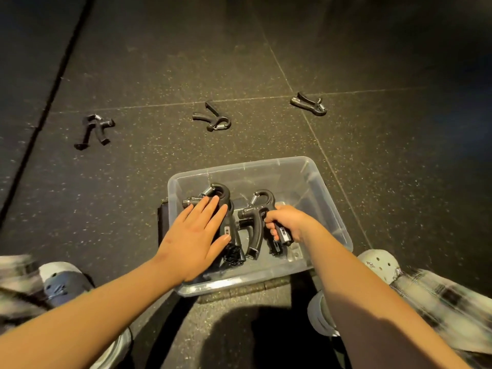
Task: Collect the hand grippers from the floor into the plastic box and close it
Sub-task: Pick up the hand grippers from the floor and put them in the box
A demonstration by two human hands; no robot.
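A clear plastic box [323, 187] stands open on the dark floor in front of me. Inside it, my left hand [198, 235] lies flat with straight fingers on a black hand gripper [221, 191] at the box's left side. My right hand [286, 222] curls round one handle of a second black hand gripper [255, 222] held upright in the box's middle. Another gripper lies partly hidden under it. Three more hand grippers lie on the floor beyond the box: one at the left [93, 131], one in the middle [213, 118], one at the right [308, 103].
A dark flat object [163, 222], perhaps the lid, sticks out under the box's left side. My feet in light clogs [379, 263] flank the box. A floor mat seam [48, 102] runs along the left.
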